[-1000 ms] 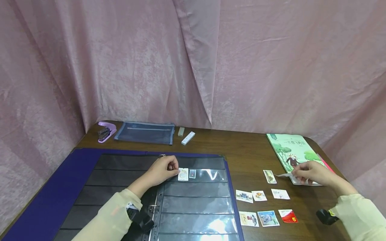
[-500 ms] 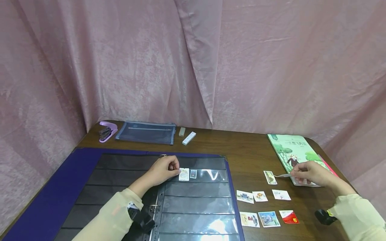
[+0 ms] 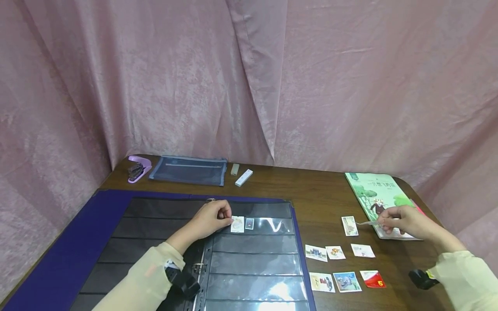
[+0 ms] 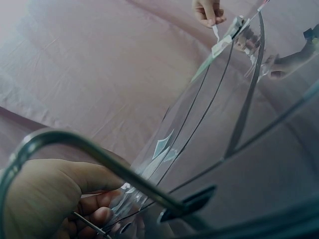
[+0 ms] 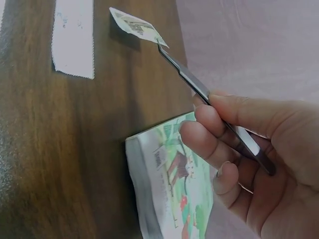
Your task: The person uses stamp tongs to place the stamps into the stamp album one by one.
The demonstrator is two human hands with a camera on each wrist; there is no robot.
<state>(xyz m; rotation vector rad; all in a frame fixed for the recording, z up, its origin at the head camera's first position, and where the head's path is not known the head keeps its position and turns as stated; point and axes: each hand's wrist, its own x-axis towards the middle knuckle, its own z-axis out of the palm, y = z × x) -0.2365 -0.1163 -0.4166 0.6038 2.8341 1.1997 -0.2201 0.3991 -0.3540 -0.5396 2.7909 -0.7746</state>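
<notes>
My right hand [image 3: 404,222] holds pointed tweezers [image 5: 192,82] between thumb and fingers, above the green book's near end. In the right wrist view, the tweezer tips grip a corner of a narrow stamp [image 5: 137,26], tilted and raised off the table. My left hand [image 3: 210,220] is at the inner edge of the stamp album's clear right page [image 3: 256,245], its thumb and fingertips pinching the clear pocket film [image 4: 122,199]. Beside those fingertips, a pale stamp [image 3: 237,224] and a small dark stamp [image 3: 249,223] sit in the second pocket row.
Several loose stamps [image 3: 347,282] lie in two rows right of the album. A green book [image 3: 379,190] is at the back right. Along the back are a purple stapler [image 3: 145,163], a blue mesh pouch [image 3: 188,170] and a white block [image 3: 244,178]. Metal rings [image 4: 89,147] arch beside the left hand.
The narrow stamp has come up off the table in the tweezers, and my right hand has shifted slightly right. My left hand keeps its place on the page.
</notes>
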